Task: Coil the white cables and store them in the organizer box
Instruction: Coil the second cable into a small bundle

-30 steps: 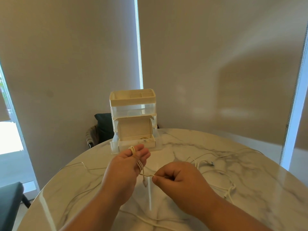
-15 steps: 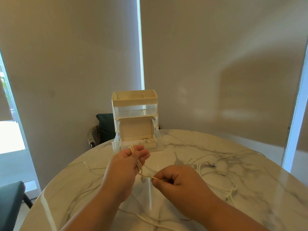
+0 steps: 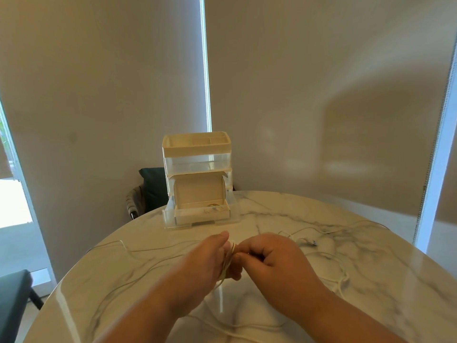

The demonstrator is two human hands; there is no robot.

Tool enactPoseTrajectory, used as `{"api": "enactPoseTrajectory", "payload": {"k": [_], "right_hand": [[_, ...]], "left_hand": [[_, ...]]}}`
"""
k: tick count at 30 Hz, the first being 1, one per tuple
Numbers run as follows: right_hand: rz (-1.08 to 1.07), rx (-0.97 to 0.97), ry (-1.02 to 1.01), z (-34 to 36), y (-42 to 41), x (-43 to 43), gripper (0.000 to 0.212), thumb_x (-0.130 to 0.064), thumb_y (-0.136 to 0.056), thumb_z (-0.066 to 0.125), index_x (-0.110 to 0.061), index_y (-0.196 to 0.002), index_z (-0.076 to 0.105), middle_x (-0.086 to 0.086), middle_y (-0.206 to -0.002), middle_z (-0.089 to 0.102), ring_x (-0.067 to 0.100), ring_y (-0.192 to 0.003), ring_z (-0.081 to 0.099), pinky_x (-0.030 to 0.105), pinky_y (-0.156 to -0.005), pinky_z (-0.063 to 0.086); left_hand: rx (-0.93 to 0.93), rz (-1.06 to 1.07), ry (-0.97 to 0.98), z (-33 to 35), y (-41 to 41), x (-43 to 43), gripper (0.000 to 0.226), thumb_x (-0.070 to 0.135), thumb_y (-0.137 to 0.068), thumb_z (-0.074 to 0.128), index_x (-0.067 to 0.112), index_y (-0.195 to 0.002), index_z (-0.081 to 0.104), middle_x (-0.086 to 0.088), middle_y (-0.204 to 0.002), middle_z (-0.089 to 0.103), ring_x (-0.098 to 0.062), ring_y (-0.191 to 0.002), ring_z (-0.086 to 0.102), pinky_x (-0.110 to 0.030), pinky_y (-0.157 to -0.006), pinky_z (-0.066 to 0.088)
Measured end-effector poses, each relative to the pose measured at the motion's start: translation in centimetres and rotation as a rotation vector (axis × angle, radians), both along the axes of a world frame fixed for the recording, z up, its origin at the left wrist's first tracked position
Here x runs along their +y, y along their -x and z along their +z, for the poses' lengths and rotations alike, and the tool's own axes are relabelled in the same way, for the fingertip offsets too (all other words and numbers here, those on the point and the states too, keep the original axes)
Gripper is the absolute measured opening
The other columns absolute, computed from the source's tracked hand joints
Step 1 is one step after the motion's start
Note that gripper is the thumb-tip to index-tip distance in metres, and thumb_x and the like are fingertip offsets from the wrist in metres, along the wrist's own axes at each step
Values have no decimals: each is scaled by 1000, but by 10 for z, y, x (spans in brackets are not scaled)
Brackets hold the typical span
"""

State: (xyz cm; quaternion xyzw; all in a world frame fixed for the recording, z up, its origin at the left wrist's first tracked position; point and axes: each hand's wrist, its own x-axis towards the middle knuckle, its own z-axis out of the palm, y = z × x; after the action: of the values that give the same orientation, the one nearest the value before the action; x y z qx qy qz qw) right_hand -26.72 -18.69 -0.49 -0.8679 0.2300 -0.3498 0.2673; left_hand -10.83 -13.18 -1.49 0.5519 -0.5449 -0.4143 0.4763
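Fills the upper half: closed beige blinds, bright slits between them. Spans the lower half: a round marble table. At lower left, a dark seat; past the table's far rim, a chair with a dark cushion.

Stands upright at the far edge of the table: the organizer box, bottom drawer pulled out toward the camera, an open-lidded card box in it.

Nearer, well short of it, left hand with fingers held out straight, turns of white cable wound round them, mostly hidden behind the hand. Touching it, right hand, fingers curled, pinching that cable at the coil.

To the right, loose cables sprawled on the marble, one plug showing; a thin strand trailing left.
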Motion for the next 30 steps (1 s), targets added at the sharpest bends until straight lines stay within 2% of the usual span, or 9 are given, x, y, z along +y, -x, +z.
{"api": "enactPoseTrajectory", "payload": {"k": [2, 5, 9, 11, 13, 15, 21, 26, 30], "right_hand": [[22, 1, 4, 1, 1, -1, 30, -15, -91, 57, -23, -68, 73, -11, -71, 72, 9, -78, 68, 24, -80, 50], [31, -11, -1, 3, 2, -1, 32, -13, -92, 57, -22, -66, 74, -14, -69, 72, 8, -78, 68, 22, -84, 48], [-47, -66, 1, -2, 2, -4, 20, -16, -87, 67, -26, -72, 76, -16, -69, 71, 3, -80, 65, 11, -74, 43], [-82, -116, -32, -5, 3, -8, 13, -17, -81, 72, -28, -74, 75, -16, -73, 70, 3, -78, 65, 18, -72, 50], [-95, -144, -63, -7, 4, -10, 10, -19, -76, 75, -29, -74, 73, -13, -73, 69, 7, -73, 67, 29, -69, 56], [-100, -142, -62, -7, 5, -11, 9, -19, -74, 76, -28, -74, 72, -10, -72, 70, 10, -70, 67, 32, -67, 57], [-108, -165, -78, -5, 6, -15, 17, -10, -75, 76, -26, -76, 71, -10, -73, 69, 6, -67, 66, 16, -62, 51], [-120, -178, -49, -6, 7, -23, 17, -13, -82, 76, -29, -86, 77, -20, -84, 70, -6, -89, 63, 5, -75, 45], [-124, -180, -84, -10, 6, -27, 17, -15, -83, 76, -31, -87, 77, -21, -86, 71, -5, -90, 64, 8, -77, 47]], "left_hand": [[20, -62, 18, 1, 0, 2, 50, 58, -83, 42, 17, -75, 69, -7, -78, 58, -20, -81, 53, -37, -88, 42], [60, -87, 12, 2, -3, 6, 46, 49, -83, 41, 14, -78, 71, -12, -81, 61, -23, -83, 56, -39, -88, 45], [-238, -98, -30, 3, -3, 1, 25, 48, -69, 61, 28, -77, 74, 2, -81, 69, -21, -87, 64, -47, -92, 52], [-309, -94, -112, 1, -2, -2, 8, 30, -71, 68, 26, -74, 74, 6, -76, 70, -10, -81, 66, -36, -87, 56], [-304, -93, -116, 3, 1, 1, 21, 8, -89, 56, 20, -81, 70, 5, -80, 70, 1, -75, 64, -14, -72, 50], [-350, -80, -98, 4, -1, 7, 31, 1, -96, 46, 21, -86, 69, 7, -82, 70, 4, -74, 63, -9, -69, 46], [-228, -82, -108, 3, -3, 3, 23, -1, -98, 49, 5, -108, 69, -12, -96, 76, -23, -93, 72, -30, -87, 55], [-267, -44, -96, 7, 4, 7, 30, 2, -98, 44, 15, -97, 71, 0, -78, 69, -13, -76, 66, -21, -74, 52], [-282, 86, -184, 11, 12, 2, 37, 13, -91, 53, 33, -64, 68, 11, -60, 65, -2, -56, 62, -26, -70, 55]]}}
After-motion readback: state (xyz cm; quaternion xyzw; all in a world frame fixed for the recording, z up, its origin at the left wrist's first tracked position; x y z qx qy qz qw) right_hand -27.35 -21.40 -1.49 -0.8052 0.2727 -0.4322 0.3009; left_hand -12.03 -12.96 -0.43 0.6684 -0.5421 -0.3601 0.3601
